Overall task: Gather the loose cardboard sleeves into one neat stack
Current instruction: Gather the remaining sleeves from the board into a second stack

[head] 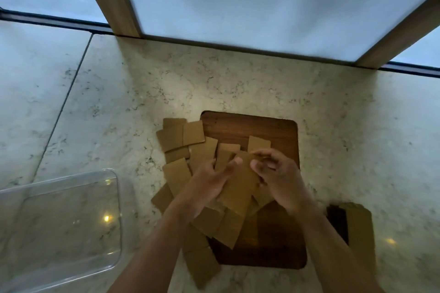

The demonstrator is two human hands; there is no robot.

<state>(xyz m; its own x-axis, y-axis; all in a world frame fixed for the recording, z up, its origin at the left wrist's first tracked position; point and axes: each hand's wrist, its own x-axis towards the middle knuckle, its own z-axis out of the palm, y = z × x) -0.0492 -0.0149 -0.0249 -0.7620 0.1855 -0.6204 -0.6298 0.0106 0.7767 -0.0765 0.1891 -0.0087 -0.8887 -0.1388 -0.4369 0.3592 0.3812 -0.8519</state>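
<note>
Several flat brown cardboard sleeves lie scattered and overlapping across the left part of a dark wooden board and the marble counter beside it. My left hand and my right hand meet over the middle of the pile. Between them they hold one larger sleeve, tilted, left hand on its left edge and right hand on its upper right edge. More sleeves lie under my wrists and forearms, partly hidden. One sleeve lies near the counter's front, off the board.
A transparent plastic bin stands on the counter at the lower left. A stack of cardboard sleeves with a dark side sits at the lower right. Frosted window panels with wooden frames rise behind the marble counter.
</note>
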